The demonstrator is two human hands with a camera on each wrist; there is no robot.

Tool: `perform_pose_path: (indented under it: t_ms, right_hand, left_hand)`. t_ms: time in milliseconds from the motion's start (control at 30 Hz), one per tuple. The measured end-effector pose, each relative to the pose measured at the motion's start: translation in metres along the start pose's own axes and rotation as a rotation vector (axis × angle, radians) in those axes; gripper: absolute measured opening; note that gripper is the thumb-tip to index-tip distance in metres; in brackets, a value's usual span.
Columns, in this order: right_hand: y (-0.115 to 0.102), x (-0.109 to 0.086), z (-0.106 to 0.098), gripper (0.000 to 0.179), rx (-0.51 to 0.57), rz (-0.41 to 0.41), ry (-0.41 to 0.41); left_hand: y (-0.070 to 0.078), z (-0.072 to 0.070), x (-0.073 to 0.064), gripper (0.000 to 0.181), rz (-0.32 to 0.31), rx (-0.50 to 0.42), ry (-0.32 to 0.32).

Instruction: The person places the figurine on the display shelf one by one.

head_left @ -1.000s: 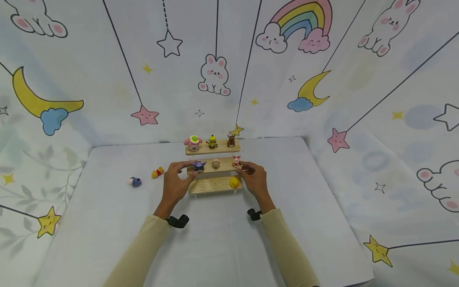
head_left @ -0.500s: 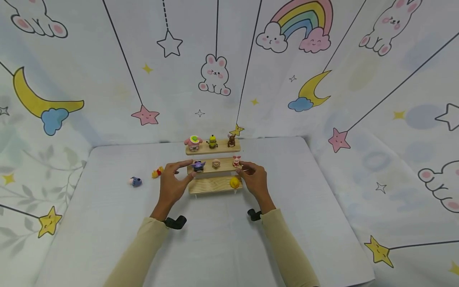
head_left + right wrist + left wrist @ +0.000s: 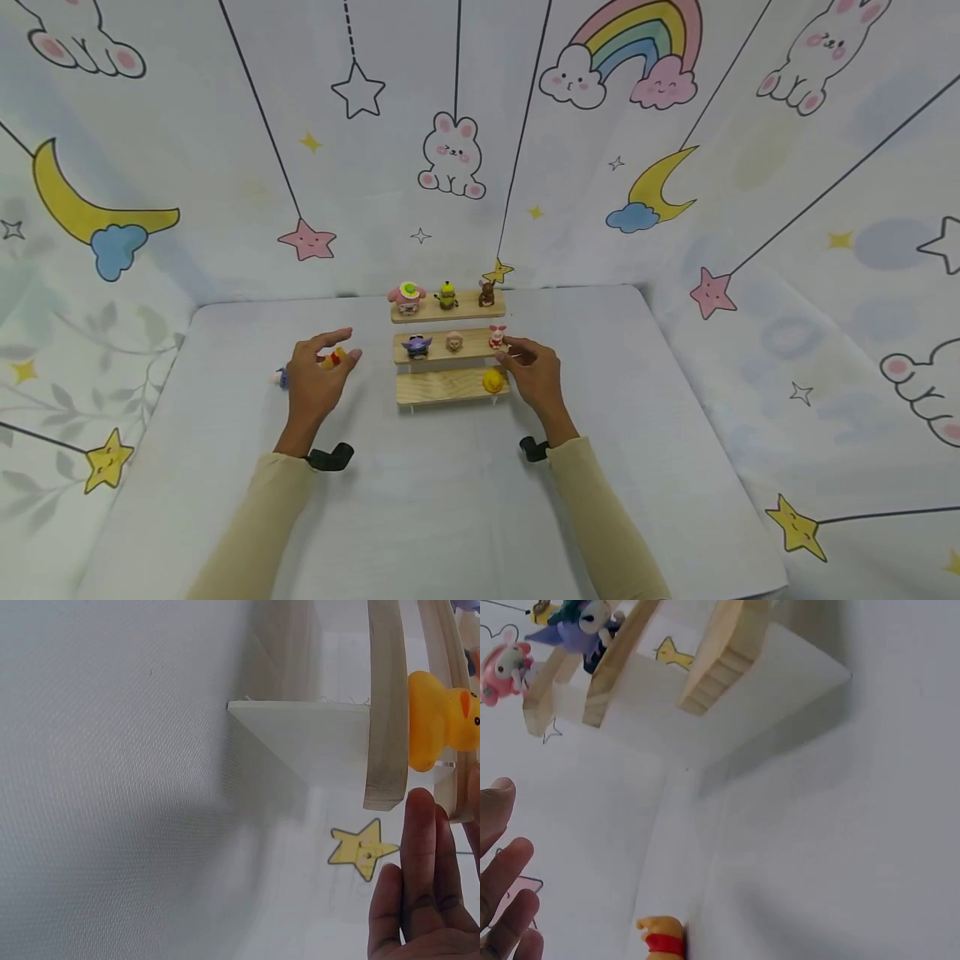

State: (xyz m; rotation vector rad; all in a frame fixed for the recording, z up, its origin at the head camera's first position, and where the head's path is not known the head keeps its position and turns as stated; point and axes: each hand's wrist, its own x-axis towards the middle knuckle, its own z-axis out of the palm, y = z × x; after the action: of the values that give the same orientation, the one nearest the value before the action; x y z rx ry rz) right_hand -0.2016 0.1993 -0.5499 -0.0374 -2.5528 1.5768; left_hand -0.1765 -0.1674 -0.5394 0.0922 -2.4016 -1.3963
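My left hand (image 3: 315, 379) is left of the wooden display shelf (image 3: 431, 387), thumb and forefinger spread apart. The yellow bear figure in a red shirt (image 3: 664, 941) lies beyond it on the cloth, apart from the fingers. Partly covered by that hand is a blue donkey figure (image 3: 282, 379). My right hand (image 3: 536, 373) holds the right end of the middle tier with thumb and forefinger, close to the pink pig figure (image 3: 497, 337). A purple figure (image 3: 416, 346) and a small beige figure (image 3: 454, 341) stand on this tier. On the lowest tier sits a yellow duck (image 3: 431, 724).
Up on the top tier are a pink figure (image 3: 407, 298), a yellow-green figure (image 3: 447, 296) and a brown figure (image 3: 487, 293). White side panels (image 3: 300, 735) support the tiers. A white cloth (image 3: 465, 508) covers the table, with a printed backdrop (image 3: 375, 183) behind.
My left hand has let go of the middle tier's left end and moved left, over to the bear figure. The right hand stays at the tier's right end.
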Motion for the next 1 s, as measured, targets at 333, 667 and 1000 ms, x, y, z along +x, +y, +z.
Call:
perform_pose_path:
  t_ms: [333, 667, 1000]
  right_hand:
    - [-0.001, -0.001, 0.000, 0.031, 0.000, -0.005, 0.003]
    - [-0.001, 0.000, -0.001, 0.031, 0.008, -0.008, -0.001]
    - [-0.001, 0.000, -0.002, 0.031, -0.008, -0.009, 0.000]
  left_hand:
    - [-0.038, -0.002, 0.013, 0.038, -0.077, 0.075, 0.069]
    - [-0.060, 0.006, 0.026, 0.026, -0.150, 0.115, 0.029]
    - [-0.061, 0.011, 0.030, 0.020, -0.148, 0.199, -0.007]
